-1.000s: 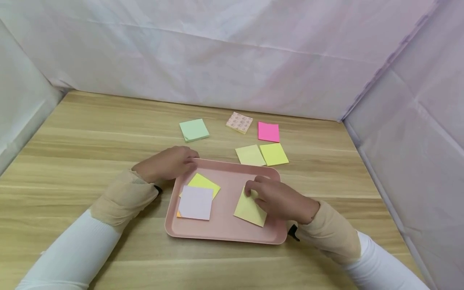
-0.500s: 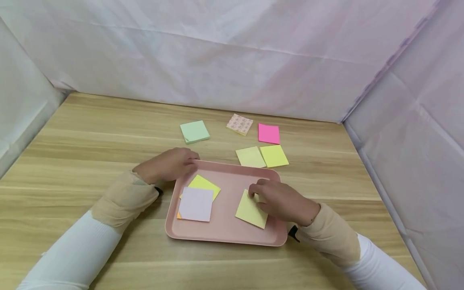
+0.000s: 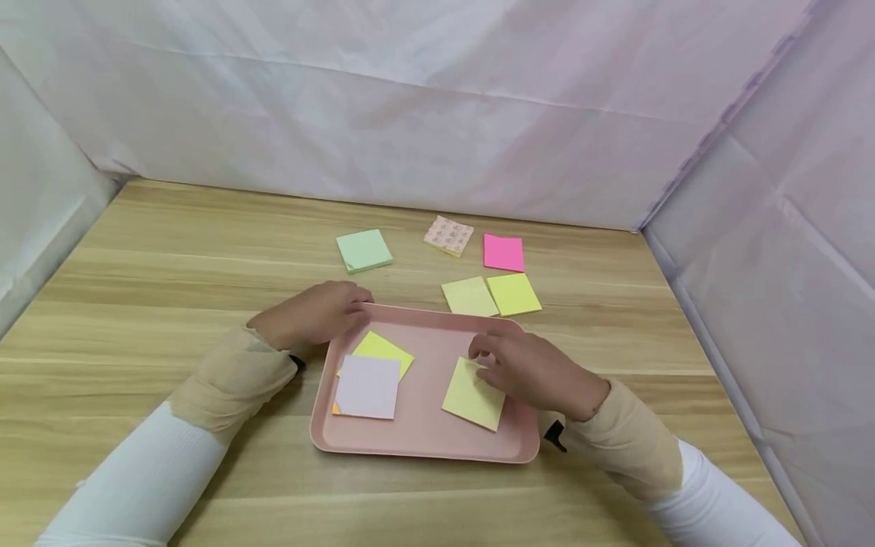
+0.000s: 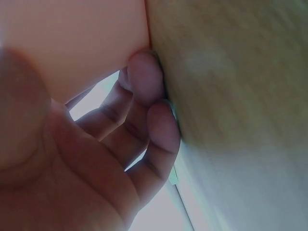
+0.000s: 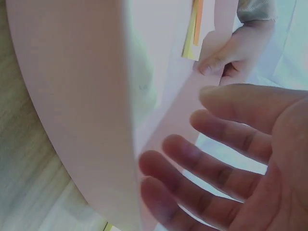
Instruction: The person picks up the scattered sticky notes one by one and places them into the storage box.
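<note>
A pink tray [image 3: 424, 447] lies on the table, and my left hand [image 3: 316, 311] grips its far left corner. Seen from the left wrist, the thumb is on the tray's wall and the fingertips [image 4: 146, 79] curl round its outer side, close to the tabletop. A pale yellow sticky note pad [image 3: 472, 399] lies flat in the tray's right half. Over its far right part hovers my right hand [image 3: 536, 372], fingers loosely bent and spread, holding nothing in the right wrist view. On the tray's left side a white pad [image 3: 368, 387] overlaps a bright yellow pad [image 3: 384, 347].
Beyond the tray lie more sticky note pads: mint green [image 3: 364, 251], patterned pink [image 3: 449, 235], hot pink [image 3: 503, 252], cream [image 3: 469, 295] and yellow [image 3: 514, 294]. Pale cloth walls [image 3: 410, 106] border the wooden table [image 3: 171, 251] at the back and sides.
My right hand's fingers have come off the pale yellow pad and drawn slightly away to the right. The pad stays in the tray. The left hand keeps its hold on the tray corner.
</note>
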